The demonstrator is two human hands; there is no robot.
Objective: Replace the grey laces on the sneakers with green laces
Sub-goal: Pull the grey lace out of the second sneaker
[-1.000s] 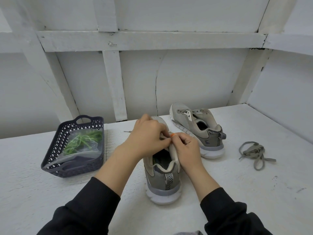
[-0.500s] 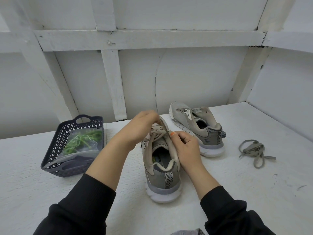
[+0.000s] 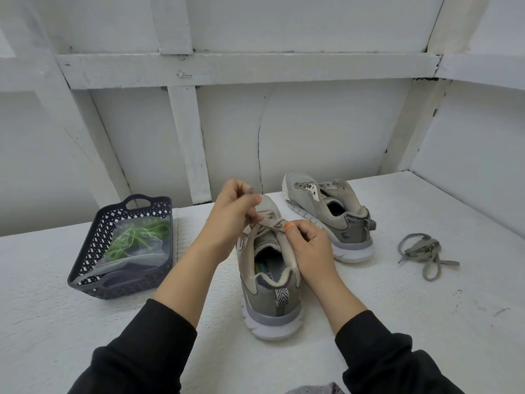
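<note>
A grey sneaker (image 3: 270, 294) stands in front of me, heel toward me, with a grey lace (image 3: 268, 224) still threaded in it. My left hand (image 3: 234, 211) is raised over its toe and pinches that lace, pulling it up. My right hand (image 3: 309, 245) pinches the lace at the sneaker's right eyelets and rests on its collar. A second grey sneaker (image 3: 326, 214) without a lace stands behind to the right. A loose grey lace (image 3: 423, 251) lies on the table at the right. Green laces (image 3: 136, 238) sit in a clear bag.
A dark lattice basket (image 3: 93, 251) on the left of the white table (image 3: 397, 322) holds the bag of green laces. White boarded walls close the back and right side. A bit of patterned cloth (image 3: 315, 389) shows at the bottom edge.
My left hand has lifted from the tongue up over the toe, drawing the grey lace upward. My right hand stayed at the right eyelets.
</note>
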